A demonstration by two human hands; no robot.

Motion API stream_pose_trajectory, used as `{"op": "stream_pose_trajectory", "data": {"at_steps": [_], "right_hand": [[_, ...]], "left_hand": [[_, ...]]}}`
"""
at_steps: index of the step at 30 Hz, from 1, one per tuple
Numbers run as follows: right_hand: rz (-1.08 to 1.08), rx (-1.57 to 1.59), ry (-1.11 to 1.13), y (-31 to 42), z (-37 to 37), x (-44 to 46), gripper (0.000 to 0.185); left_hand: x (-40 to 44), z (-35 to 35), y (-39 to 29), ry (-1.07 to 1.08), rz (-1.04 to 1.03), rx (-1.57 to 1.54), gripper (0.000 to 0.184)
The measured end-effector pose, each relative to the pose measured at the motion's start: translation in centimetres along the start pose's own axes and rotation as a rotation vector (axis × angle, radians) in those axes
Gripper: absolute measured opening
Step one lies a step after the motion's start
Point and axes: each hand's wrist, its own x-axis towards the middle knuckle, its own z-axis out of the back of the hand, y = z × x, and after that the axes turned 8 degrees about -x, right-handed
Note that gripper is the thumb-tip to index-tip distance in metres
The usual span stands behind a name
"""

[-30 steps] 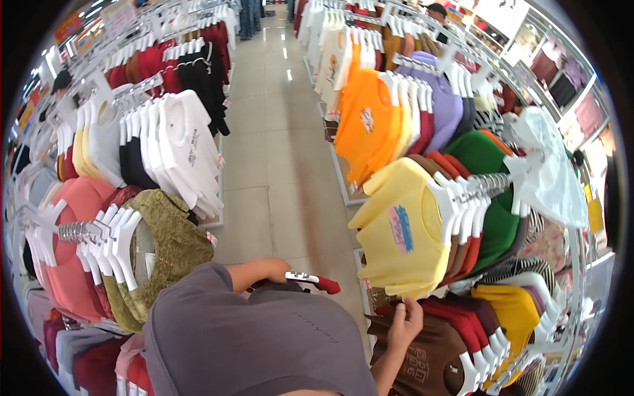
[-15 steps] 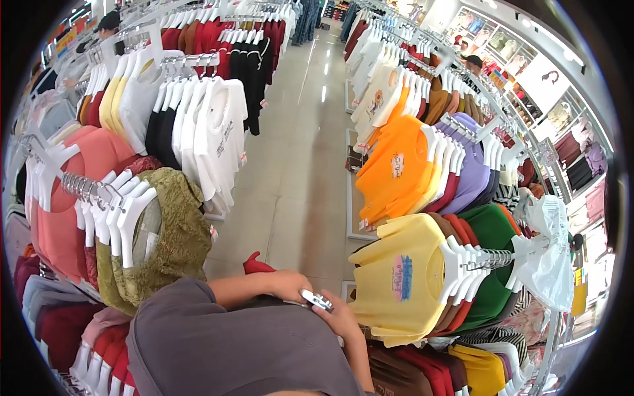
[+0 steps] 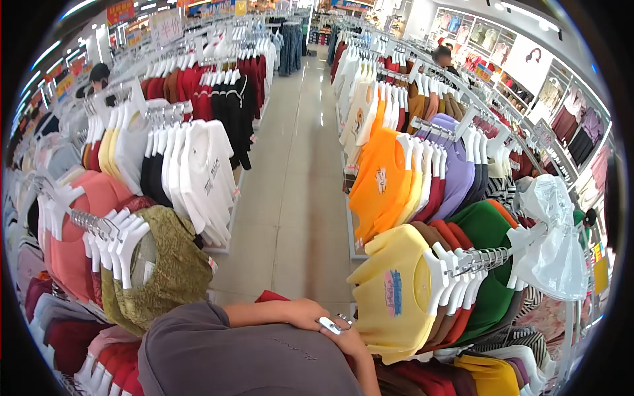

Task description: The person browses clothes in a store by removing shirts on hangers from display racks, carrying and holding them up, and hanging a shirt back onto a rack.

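White hanger [image 3: 329,325], seen from above, at the front of the wearer's dark grey shirt [image 3: 244,353] and between the two hands. Fingers of the right hand [image 3: 351,340] are closed on the hanger beside its metal hook [image 3: 343,319]; those of the left hand [image 3: 307,313] are bent next to its other side, and whether they grip it cannot be told. Red cloth [image 3: 271,296] shows just beyond the left forearm, its remainder concealed. Near the right hand hangs a yellow sweatshirt [image 3: 386,300] with a pink and blue print, with a green garment [image 3: 485,241] farther back on the same rail and a translucent plastic bag [image 3: 548,231] at that rail's end. To the left, an olive top [image 3: 175,267] hangs foremost beside pink garments [image 3: 76,254]. Pale tiled floor [image 3: 290,185] runs between the two rows of racks.
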Motion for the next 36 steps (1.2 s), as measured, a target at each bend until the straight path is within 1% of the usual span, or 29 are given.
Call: {"op": "stream_pose_trajectory", "data": {"at_steps": [1, 3, 4, 5, 6, 8, 9, 10, 12, 14, 15, 17, 18, 20, 21, 22, 23, 24, 26, 27, 28, 29, 30, 31, 32, 33, 35, 36], "right_hand": [[0.014, 0.018, -0.007, 0.0, 0.5, 0.1, 0.042], [0.04, 0.09, 0.036, -0.4, 1.6, 0.4, 0.039], [0.047, 0.107, 0.036, -0.8, 2.0, 0.6, 0.039], [0.008, 0.222, 0.112, -1.3, 2.3, 0.9, 0.047], [-0.029, 0.338, 0.195, -1.8, 2.6, 1.2, 0.055], [-0.03, 0.41, 0.235, -3.0, 3.0, 1.7, 0.054], [-0.046, 0.459, 0.257, -3.1, 3.1, 2.1, 0.054], [0.04, 0.527, 0.235, -1.8, 4.0, 1.8, 0.053], [0.083, 0.55, 0.259, -2.7, 3.7, 2.9, 0.05], [0.119, 0.561, 0.279, -2.9, 3.8, 3.9, 0.047], [0.116, 0.553, 0.285, -2.0, 4.5, 4.0, 0.044], [0.112, 0.534, 0.301, -1.1, 4.8, 4.7, 0.041], [0.099, 0.541, 0.296, -0.8, 4.8, 5.2, 0.039], [0.083, 0.533, 0.287, 0.1, 5.3, 6.4, 0.037], [0.074, 0.45, 0.3, 1.0, 5.8, 6.9, 0.038], [0.062, 0.369, 0.313, 1.6, 6.1, 7.4, 0.04], [0.054, 0.358, 0.315, 1.8, 6.1, 8.1, 0.04], [0.064, 0.374, 0.313, 2.0, 6.0, 8.9, 0.042], [0.068, 0.367, 0.309, 2.5, 5.6, 11.1, 0.043], [0.127, 0.376, 0.311, 3.0, 5.2, 12.4, 0.039], [0.188, 0.382, 0.313, 4.0, 5.2, 13.7, 0.035], [0.185, 0.351, 0.308, 5.3, 5.2, 15.0, 0.035], [0.233, 0.347, 0.274, 6.9, 5.0, 15.9, 0.033], [0.276, 0.345, 0.246, 8.1, 5.0, 16.8, 0.031], [0.1, 0.371, 0.254, 8.7, 5.1, 17.8, 0.024], [0.083, 0.348, 0.259, 9.1, 4.9, 19.1, 0.024], [0.127, 0.461, 0.241, 10.2, 4.5, 21.7, 0.018], [0.124, 0.454, 0.235, 11.6, 4.8, 22.5, 0.018]], "left_hand": [[0.2, 0.1, -0.4, -0.02, -0.005, -0.027, 0.039], [0.7, 0.6, -1.0, 0.012, -0.02, -0.05, 0.042], [1.0, 0.8, -1.2, -0.038, -0.107, -0.089, 0.042], [1.1, 0.8, -1.4, -0.091, -0.191, -0.131, 0.043], [1.0, 1.3, -2.4, -0.089, -0.167, -0.128, 0.043], [0.6, 3.1, -5.7, -0.086, -0.176, -0.212, 0.042], [0.3, 3.7, -6.9, -0.089, -0.149, -0.212, 0.042], [0.1, 4.3, -8.0, -0.07, -0.107, -0.206, 0.042], [0.2, 4.7, -8.2, -0.062, -0.058, -0.2, 0.042], [0.3, 4.4, -7.6, -0.111, -0.131, -0.243, 0.044], [0.5, 4.2, -7.0, -0.123, -0.127, -0.247, 0.044], [0.9, 4.1, -5.8, -0.155, -0.06, -0.257, 0.051], [0.7, 4.6, -5.7, -0.166, -0.063, -0.263, 0.051], [0.1, 5.9, -5.5, -0.307, 0.065, -0.463, 0.058], [0.0, 6.4, -4.8, -0.313, 0.055, -0.47, 0.058], [-0.1, 6.9, -3.9, -0.389, -0.036, -0.496, 0.06], [-0.2, 7.4, -3.1, -0.464, -0.127, -0.523, 0.063], [-0.6, 8.2, -2.8, -0.467, -0.136, -0.534, 0.063], [-1.5, 10.4, -2.4, -0.459, -0.276, -0.489, 0.06], [-1.5, 11.3, -1.7, -0.473, -0.3, -0.497, 0.06], [-1.4, 12.6, -0.9, -0.448, -0.363, -0.418, 0.053], [-1.4, 13.8, 0.0, -0.426, -0.425, -0.339, 0.046], [-1.4, 15.2, 0.9, -0.443, -0.449, -0.348, 0.046], [-1.7, 16.6, 1.9, -0.377, -0.421, -0.412, 0.041], [-2.1, 17.8, 2.8, -0.306, -0.391, -0.479, 0.038], [-2.5, 19.0, 3.4, -0.315, -0.41, -0.5, 0.038], [-3.5, 21.3, 4.3, -0.267, -0.418, -0.66, 0.035], [-4.0, 22.2, 4.9, -0.265, -0.428, -0.661, 0.035]]}}
